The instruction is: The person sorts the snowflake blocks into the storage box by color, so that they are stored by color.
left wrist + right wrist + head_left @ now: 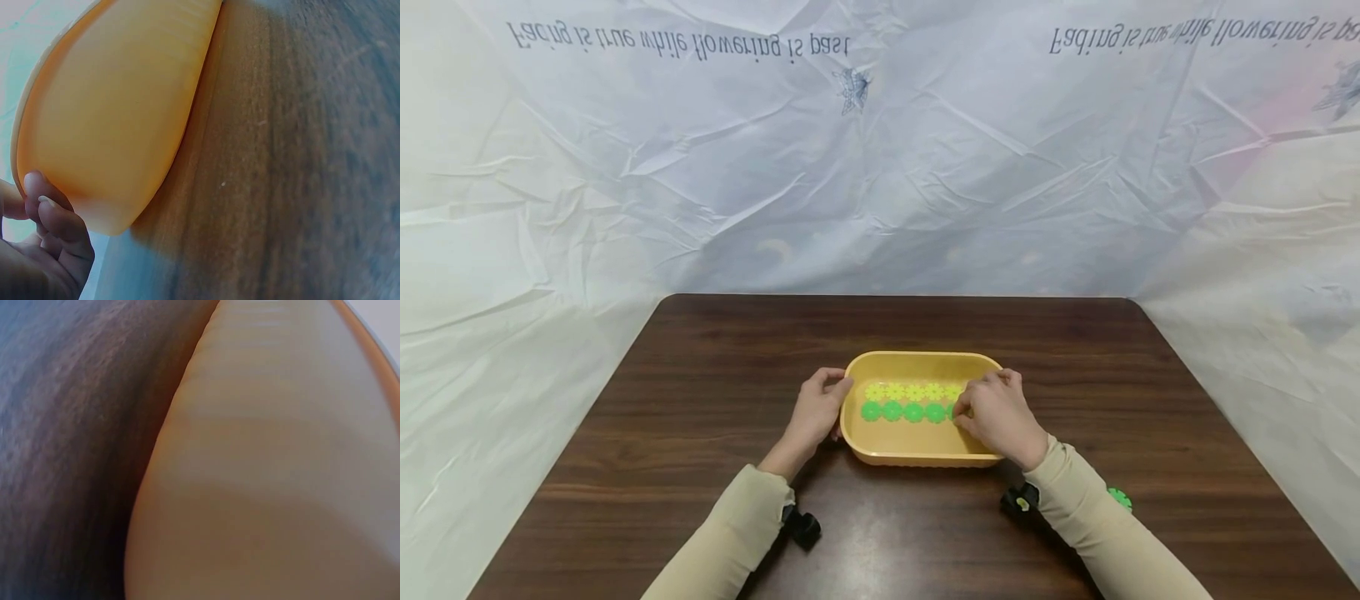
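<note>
A yellow plastic basin with rounded corners stands on the table in the head view. On its floor lie a row of yellow flower-shaped pieces and, nearer me, a row of green scalloped discs. My left hand holds the basin's left rim; in the left wrist view its curled fingers touch the outer wall. Reaching over the right side, my right hand pinches the rightmost green disc, which its fingertips partly hide. The right wrist view has only the basin's outer wall and tabletop.
Another green disc lies on the dark wooden table, partly behind the right sleeve. Black wrist cameras hang below both cuffs. A pale printed sheet rises behind the table's far edge.
</note>
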### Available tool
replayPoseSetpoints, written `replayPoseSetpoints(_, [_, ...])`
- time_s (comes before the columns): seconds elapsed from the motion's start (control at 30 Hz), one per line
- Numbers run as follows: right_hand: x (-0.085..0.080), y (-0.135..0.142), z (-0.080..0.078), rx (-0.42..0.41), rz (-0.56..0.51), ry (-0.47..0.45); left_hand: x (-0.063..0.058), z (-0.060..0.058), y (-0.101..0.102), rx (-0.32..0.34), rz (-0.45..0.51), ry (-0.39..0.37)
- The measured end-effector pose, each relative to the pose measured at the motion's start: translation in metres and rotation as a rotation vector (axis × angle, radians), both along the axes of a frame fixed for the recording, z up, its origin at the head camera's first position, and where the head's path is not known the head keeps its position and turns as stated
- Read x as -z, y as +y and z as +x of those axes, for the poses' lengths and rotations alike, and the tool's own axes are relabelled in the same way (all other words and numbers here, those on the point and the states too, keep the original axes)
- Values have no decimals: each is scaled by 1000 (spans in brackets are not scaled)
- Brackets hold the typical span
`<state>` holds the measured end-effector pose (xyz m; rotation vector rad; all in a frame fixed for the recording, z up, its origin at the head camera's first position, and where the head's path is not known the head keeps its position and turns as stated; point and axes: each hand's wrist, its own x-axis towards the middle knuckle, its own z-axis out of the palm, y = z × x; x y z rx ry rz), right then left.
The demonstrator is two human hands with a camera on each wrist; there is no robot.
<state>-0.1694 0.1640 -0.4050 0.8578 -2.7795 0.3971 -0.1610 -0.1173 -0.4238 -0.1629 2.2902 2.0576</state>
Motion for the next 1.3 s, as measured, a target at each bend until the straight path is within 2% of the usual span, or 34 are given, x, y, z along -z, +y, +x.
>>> replayPoseSetpoints(0.2, [-3,1,1,25,-39,4,1,1,0,2,-6,-6])
replayPoseSetpoints(0.4, [-17,10,5,49,-97,4,2,1,-1,-3,-13,-9])
replayPoseSetpoints(0.63, [-34,35,17,92,-138,61,0,0,0,-2,-25,-36])
replayPoseSetpoints(0.9, [-48,74,32,192,-161,58,2,0,-1,-8,-8,-22])
replayPoseSetpoints(1.03, [-51,100,40,259,-112,-10,3,-1,-1,-4,0,-11])
replayPoseSetpoints(1.17, [-46,127,48,321,-14,-143,4,-1,-1,2,5,-2])
replayPoseSetpoints(1.3, [-36,149,55,334,101,-297,2,-1,-2,7,3,2])
